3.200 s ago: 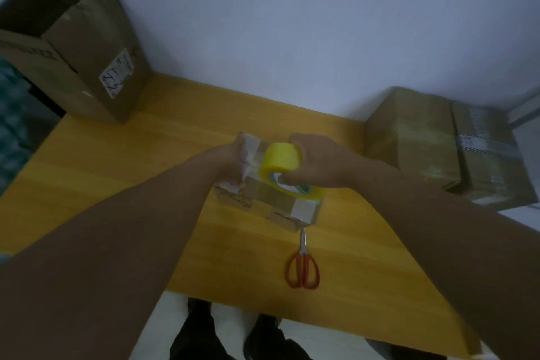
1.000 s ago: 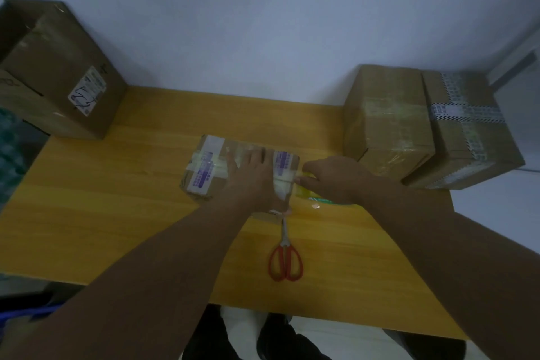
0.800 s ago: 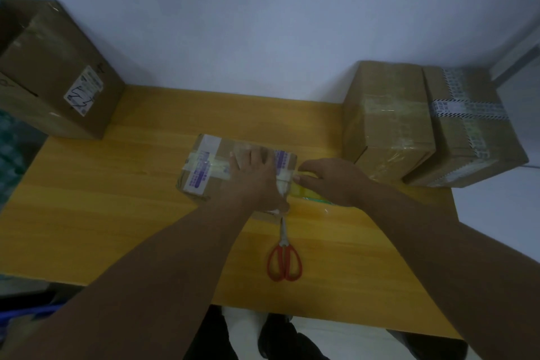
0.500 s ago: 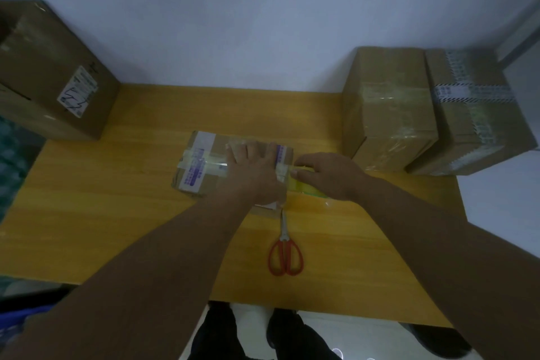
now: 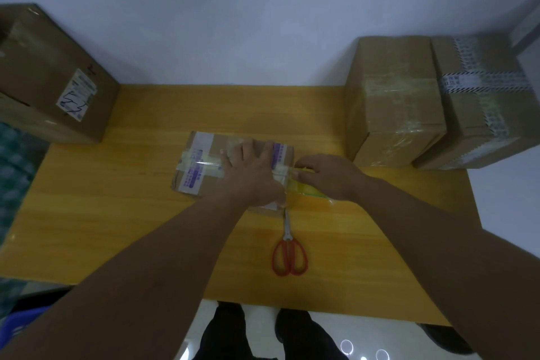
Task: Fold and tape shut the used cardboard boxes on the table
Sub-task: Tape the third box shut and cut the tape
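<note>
Small box (image 5: 201, 166) being taped
Being pressed by L hand (image 5: 251, 175), fingers spread; tape roll (image 5: 308, 189) being gripped by R hand (image 5: 330, 175), fingers curled

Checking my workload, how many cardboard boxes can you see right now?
4: small box under the left hand mid-table; large box at the far left corner; plain-taped box and printed-tape box beside it, far right. Others may be out of view.

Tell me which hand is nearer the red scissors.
Left. The left hand, flat on the small box, nearly touches the scissors; the right hand holds the tape roll farther right.
</note>
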